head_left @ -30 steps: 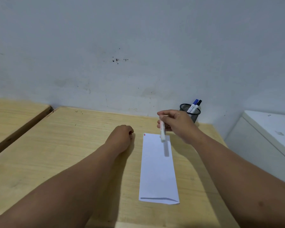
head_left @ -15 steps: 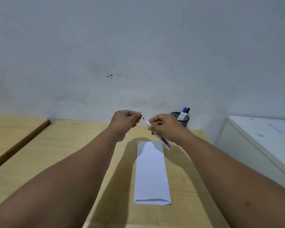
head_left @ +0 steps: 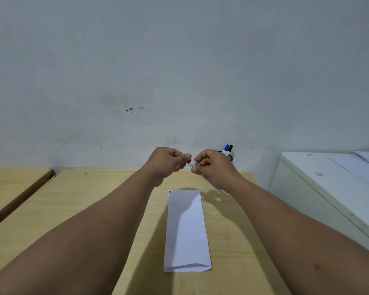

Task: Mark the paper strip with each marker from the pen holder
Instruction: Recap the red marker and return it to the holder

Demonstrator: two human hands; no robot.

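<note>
A white paper strip (head_left: pixel 186 228) lies lengthwise on the wooden table (head_left: pixel 94 199), with a small red mark at its far left corner. Above its far end both hands are raised and meet. My right hand (head_left: pixel 213 167) grips a white marker (head_left: pixel 192 164) by its barrel. My left hand (head_left: pixel 168 161) pinches the marker's red cap at the tip end. Behind my right hand stands a black mesh pen holder (head_left: pixel 231 157), mostly hidden, with a blue marker (head_left: pixel 226 149) and a black marker (head_left: pixel 230 149) sticking out.
A grey wall rises right behind the table. A second wooden table (head_left: pixel 13 184) sits at the left across a narrow gap. A white cabinet (head_left: pixel 328 188) with papers on top stands at the right, close to the table's edge.
My left hand lifted off the table and came up to the marker's tip. My right hand raised the marker from over the strip. The two hands now touch at the cap.
</note>
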